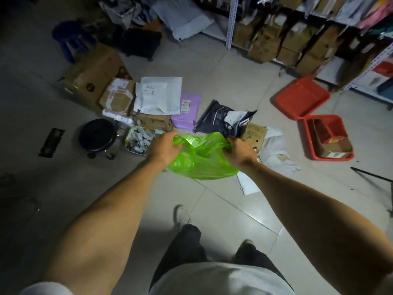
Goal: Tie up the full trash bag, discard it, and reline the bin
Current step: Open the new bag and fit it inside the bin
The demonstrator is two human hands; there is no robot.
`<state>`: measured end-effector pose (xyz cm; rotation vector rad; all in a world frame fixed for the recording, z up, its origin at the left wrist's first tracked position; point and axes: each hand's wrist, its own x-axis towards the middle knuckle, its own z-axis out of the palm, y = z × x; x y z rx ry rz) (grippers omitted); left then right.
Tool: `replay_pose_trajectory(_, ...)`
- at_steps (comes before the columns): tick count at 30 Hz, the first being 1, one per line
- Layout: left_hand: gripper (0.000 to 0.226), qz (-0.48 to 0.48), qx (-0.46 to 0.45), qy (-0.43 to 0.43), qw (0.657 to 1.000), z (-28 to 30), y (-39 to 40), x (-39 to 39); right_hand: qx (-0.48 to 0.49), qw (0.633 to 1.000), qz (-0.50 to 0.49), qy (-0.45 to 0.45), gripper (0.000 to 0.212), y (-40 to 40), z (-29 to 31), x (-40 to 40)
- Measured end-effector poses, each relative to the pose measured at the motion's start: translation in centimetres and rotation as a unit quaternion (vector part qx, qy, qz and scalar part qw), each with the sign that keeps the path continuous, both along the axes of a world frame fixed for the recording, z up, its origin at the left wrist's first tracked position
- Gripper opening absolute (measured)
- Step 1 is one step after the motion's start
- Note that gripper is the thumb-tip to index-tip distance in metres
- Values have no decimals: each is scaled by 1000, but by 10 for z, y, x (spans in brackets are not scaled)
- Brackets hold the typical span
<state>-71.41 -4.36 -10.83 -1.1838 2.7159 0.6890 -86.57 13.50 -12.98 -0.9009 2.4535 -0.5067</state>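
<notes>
Two hands, the left hand [164,145] and the right hand [240,149], grip opposite edges of a thin translucent green plastic bag [202,162], spreading its mouth side to side between them at equal reach. It hangs above the grey tiled floor [223,209]; no bin is identifiable.

Both arms outstretched; left grip [164,146], right grip [239,148] fingers curled tight.
</notes>
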Motion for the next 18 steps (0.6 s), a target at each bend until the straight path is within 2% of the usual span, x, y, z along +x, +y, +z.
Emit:
replay_pose_trajectory(5,22,-50,33,1,998,-35,-61,-19,-4,997,-73,-17,25,-51,-25,-2)
replay_pose_trajectory(9,26,-50,66,-1,997,-66,-88,-40,0,993,-90,-71,37,-68,-54,-10)
replay_pose_trajectory(13,32,-38,89,-14,995,-101,-108,-60,1,987,-111,-117,31,-83,-88,-27)
replay_pose_trajectory(18,40,-10,112,-1,994,-150,-124,-81,6,984,-132,-120,32,-104,-140,-48)
